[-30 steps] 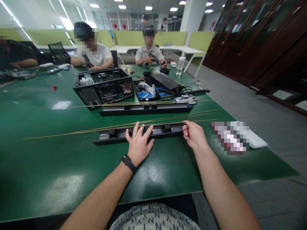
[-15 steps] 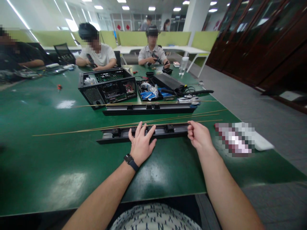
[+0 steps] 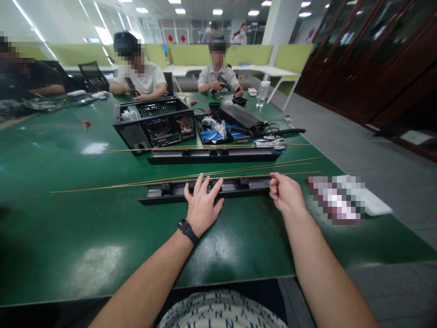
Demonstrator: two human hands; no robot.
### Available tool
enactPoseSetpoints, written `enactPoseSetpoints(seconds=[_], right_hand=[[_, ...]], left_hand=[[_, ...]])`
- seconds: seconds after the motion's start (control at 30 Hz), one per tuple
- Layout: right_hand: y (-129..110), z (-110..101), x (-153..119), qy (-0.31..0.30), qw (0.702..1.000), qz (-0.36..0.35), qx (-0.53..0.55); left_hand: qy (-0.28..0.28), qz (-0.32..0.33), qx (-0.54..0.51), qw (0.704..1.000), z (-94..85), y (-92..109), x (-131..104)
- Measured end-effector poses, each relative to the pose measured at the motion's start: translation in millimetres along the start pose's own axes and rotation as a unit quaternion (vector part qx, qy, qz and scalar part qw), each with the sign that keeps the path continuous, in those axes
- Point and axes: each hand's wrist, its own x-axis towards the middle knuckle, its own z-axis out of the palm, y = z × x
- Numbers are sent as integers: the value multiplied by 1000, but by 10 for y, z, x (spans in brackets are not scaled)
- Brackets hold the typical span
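A long black rail (image 3: 167,199) with a silver inner channel and several black blocks lies in front of me, with thin brass-coloured rods (image 3: 102,187) along its far edge. My left hand (image 3: 204,200) rests across the middle of this rail, fingers spread, hiding part of it. At the rail's right end, my right hand (image 3: 286,193) has thumb and forefinger pinched on a thin brass-coloured rod (image 3: 307,173), which sticks out to the right. Its remaining fingers are curled. Beyond lies a second black rail (image 3: 211,159) of the same kind, with more thin rods along its back.
Behind the rails stand an open black computer case (image 3: 153,125), a black tray (image 3: 202,136) holding blue-and-white gloves, and black cables (image 3: 290,131). A pixelated pink-and-white item (image 3: 334,200) lies on the right. Several people sit or stand across the green table (image 3: 85,228).
The rod in my right hand and the rods at the near rail have slid slightly right. My left hand keeps its place on the rail. The view has shifted a little.
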Motion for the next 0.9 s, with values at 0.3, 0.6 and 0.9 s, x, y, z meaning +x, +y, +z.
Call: enactPoseSetpoints(seconds=[0.3,0.6,0.9], right_hand=[[35,33,-52,-48,999,12,-17],[33,69,-83,-49,998,34,-7],[40,88,-121,-75,996,35,-16]], left_hand=[[0,1,-3,1000,5,-9,-1],[0,3,-1,1000,5,-7,1],[5,4,0,1000,12,-9,-3]])
